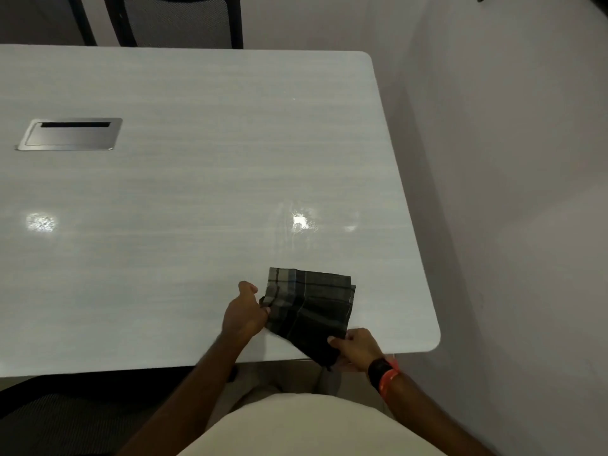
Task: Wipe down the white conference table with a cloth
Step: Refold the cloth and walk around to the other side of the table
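Two-handed hold on a folded dark grey plaid fabric cloth (309,307), low in the frame, just right of centre. Spread over the glossy white rectangular conference table (197,179) near its lower right rounded corner, one corner hanging past the near edge. Pinched at its left edge by the left hand (244,312), fingers curled. Gripped at the overhanging corner by the right hand (353,347), thumb on top. On the right wrist, a black-and-orange wristband (383,373). Set into the tabletop at left of frame, a brushed-metal rectangular cable hatch (70,133). Beyond the far edge, top of frame, a dark mesh-backed chair (177,19).
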`<state>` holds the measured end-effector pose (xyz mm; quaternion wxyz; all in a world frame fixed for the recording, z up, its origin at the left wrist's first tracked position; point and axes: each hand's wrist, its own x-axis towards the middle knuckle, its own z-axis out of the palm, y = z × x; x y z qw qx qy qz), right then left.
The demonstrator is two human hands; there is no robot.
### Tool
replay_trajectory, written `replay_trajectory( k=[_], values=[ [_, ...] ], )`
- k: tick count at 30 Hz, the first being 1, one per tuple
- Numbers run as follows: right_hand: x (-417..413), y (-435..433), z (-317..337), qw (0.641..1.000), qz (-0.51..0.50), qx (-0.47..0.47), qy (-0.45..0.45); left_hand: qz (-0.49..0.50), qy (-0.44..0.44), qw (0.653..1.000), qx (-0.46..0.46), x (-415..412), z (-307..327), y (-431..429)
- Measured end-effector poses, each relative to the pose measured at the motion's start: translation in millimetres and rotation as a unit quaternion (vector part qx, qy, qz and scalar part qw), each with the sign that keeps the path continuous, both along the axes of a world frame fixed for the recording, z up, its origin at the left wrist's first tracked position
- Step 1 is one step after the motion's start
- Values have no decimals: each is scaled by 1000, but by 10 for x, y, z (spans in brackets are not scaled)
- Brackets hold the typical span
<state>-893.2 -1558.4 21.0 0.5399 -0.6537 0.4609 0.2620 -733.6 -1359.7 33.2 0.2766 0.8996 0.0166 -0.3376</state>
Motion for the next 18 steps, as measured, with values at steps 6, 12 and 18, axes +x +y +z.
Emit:
replay_trajectory(
  k=[6, 12, 18],
  values=[
    [81, -122, -106, 978, -67, -197, -20, 2, 41, 998, -56, 142, 54, -143],
    [355, 83, -42, 987, -70, -139, -30, -36, 16, 999, -7, 193, 16, -176],
    [356, 301, 47, 965, -6, -235, -119, -141, -93, 986, -8, 160, 106, -135]
  ],
)
